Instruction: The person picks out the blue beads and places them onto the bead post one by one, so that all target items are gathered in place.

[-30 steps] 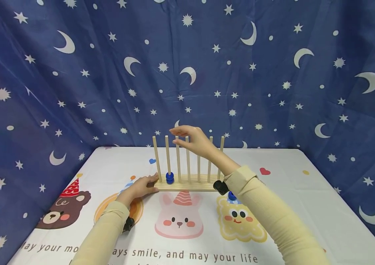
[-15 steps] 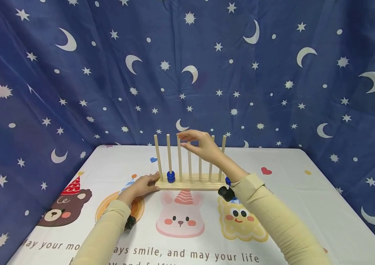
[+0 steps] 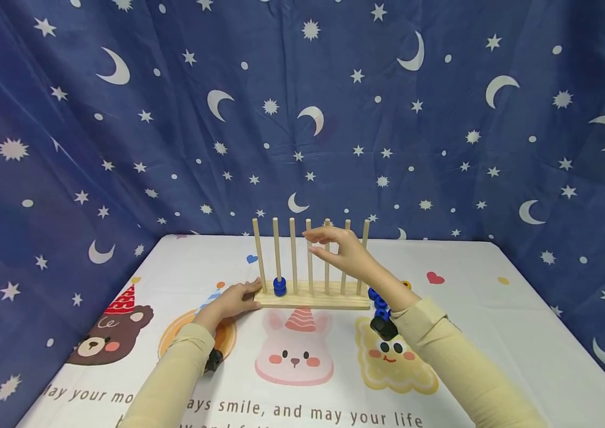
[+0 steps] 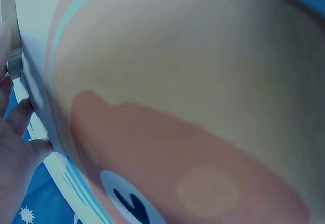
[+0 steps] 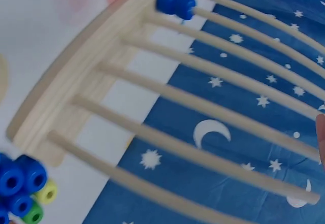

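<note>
A wooden rack (image 3: 329, 302) with several upright pegs stands on the table. Two blue beads (image 3: 279, 287) are stacked low on its second peg from the left. My left hand (image 3: 233, 302) holds the rack's left end, thumb at the front and fingers toward the back. In front of the middle pegs, near their tops, is my right hand (image 3: 345, 249), thumb and fingers apart with nothing between them. Only a fingertip of it shows at the right wrist view's edge. Loose blue beads (image 3: 380, 309) lie beside the rack's right end, partly hidden by the right wrist.
The right wrist view shows a yellow bead (image 5: 46, 191) and a green bead (image 5: 33, 214) among the loose blue ones. A printed white cloth (image 3: 473, 333) covers the table. Behind it hangs a dark blue curtain (image 3: 260, 142) with moons and stars.
My right hand has moved right and down, from near the third peg to the middle pegs. More of the loose blue beads shows now. My left hand stays on the rack's end.
</note>
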Demonstrator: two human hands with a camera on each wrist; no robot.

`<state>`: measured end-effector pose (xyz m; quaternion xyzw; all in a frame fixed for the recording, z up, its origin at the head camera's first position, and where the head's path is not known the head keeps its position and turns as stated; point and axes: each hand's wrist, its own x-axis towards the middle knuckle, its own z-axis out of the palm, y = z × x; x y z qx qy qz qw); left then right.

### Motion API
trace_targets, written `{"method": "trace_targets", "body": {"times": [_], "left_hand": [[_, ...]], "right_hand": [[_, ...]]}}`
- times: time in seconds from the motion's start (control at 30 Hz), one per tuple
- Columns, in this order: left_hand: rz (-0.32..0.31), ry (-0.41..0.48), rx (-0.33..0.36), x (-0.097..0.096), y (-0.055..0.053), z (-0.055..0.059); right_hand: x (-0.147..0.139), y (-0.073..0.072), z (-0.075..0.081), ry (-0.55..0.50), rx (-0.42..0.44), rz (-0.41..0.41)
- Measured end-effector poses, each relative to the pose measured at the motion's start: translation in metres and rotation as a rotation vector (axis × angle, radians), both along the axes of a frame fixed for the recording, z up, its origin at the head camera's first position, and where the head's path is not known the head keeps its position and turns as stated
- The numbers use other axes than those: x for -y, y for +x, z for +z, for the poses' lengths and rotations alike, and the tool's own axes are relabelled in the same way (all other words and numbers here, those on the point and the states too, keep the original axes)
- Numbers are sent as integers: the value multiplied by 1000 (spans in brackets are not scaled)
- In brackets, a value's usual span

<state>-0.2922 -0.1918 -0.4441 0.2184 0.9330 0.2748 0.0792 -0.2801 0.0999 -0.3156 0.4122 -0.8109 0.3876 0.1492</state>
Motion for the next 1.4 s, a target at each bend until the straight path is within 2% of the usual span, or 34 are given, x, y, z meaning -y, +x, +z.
{"method": "trace_targets", "body": {"times": [0.13,0.27,0.47,0.8,1.17,1.4], "left_hand": [[-7,10,-4,0,2,-1],[-28,17,-41,-1,3,0],[-23,22,-17,-1,3,3],[-26,25,-10,-1,-1,-1],[-5,21,3,0,-1,1],[-13,18,-5,0,1,1]], "right_hand": [[-9,1,-7,38,26,-20],[-18,1,-10,54,19,-36],[-35,0,-14,83,55,-62],[-69,0,-25,152,128,-117],[-100,0,-42,126,87,-151],[-121,4,-52,125,98,-183]]}}
